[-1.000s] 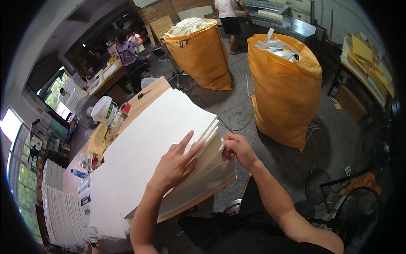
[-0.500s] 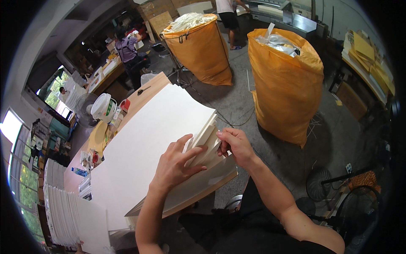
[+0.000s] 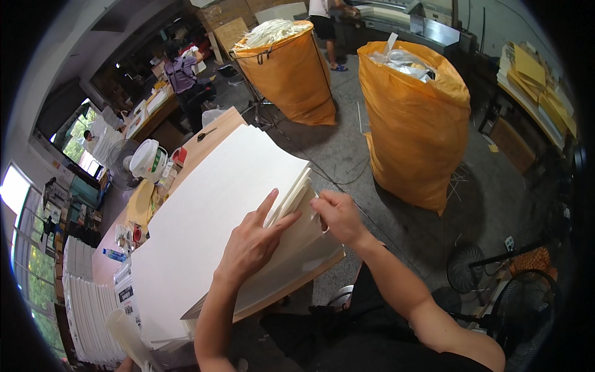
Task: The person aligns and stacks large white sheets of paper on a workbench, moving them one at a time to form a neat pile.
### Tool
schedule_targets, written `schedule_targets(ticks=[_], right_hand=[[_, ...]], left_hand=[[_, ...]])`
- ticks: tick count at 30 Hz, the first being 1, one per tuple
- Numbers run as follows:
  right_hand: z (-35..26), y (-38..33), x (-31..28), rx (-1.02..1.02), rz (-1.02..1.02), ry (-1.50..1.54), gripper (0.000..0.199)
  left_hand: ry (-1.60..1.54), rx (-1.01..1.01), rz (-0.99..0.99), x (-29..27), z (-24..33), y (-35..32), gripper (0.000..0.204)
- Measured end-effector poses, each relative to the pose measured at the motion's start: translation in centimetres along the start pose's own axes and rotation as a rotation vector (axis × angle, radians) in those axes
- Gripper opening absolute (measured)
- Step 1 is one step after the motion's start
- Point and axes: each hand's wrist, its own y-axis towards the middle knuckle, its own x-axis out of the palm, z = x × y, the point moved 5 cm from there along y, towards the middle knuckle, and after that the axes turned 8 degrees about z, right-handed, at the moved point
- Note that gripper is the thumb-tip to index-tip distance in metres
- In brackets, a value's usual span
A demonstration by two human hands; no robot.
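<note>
White sheets (image 3: 204, 204) already lay fanned, left hand (image 3: 249, 248) splayed loosely over them, right hand (image 3: 339, 216) pinching an edge, more layers (image 3: 304, 240) left below!

Wearer's two hands (image 3: 248, 246), two orange sacks (image 3: 416, 121)

The person wore black clothing (image 3: 359, 338), plain and matte to my eye, so dark that I could not make out where 1 garment ended and another began. A few loose folds showed across the front. Both arms were bare — the right arm (image 3: 396, 279) past the elbow — and the 2 hands, left hand (image 3: 250, 243) and right hand (image 3: 341, 217), were uncovered too, with slim fingers.
</note>
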Motion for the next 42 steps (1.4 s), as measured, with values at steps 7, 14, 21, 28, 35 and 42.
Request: schedule_targets(ticks=[7, 14, 21, 28, 35, 42], right_hand=[[0.6, 0.3, 0.4, 0.337, -0.129, 0.51, 0.03], [0.9, -0.1, 0.0, 0.298, -0.117, 0.51, 0.034], [1.1, -0.1, 0.2, 0.194, -0.072, 0.272, 0.034], [0.7, 0.2, 0.4, 0.369, -0.119, 0.562, 0.032], [0.5, -0.3, -0.7, 0.284, -0.037, 0.413, 0.032], [-2.6, -4.5, 0.3, -0.661, 0.002, -0.566, 0.024]], left_hand=[[0.005, 0.054, 0.07, -0.2, 0.3, -0.3, 0.053], [-0.046, 0.016, 0.012, -0.2, 0.0, -0.2, 0.059], [0.013, 0.039, 0.016, -0.3, 0.4, 0.0, 0.044], [-0.006, 0.043, 0.053, -0.3, 0.6, -0.3, 0.053], [-0.061, 0.025, 0.032, -0.3, 0.3, 0.0, 0.058], [-0.064, -0.002, 0.009, -0.2, 0.0, 0.0, 0.06]])
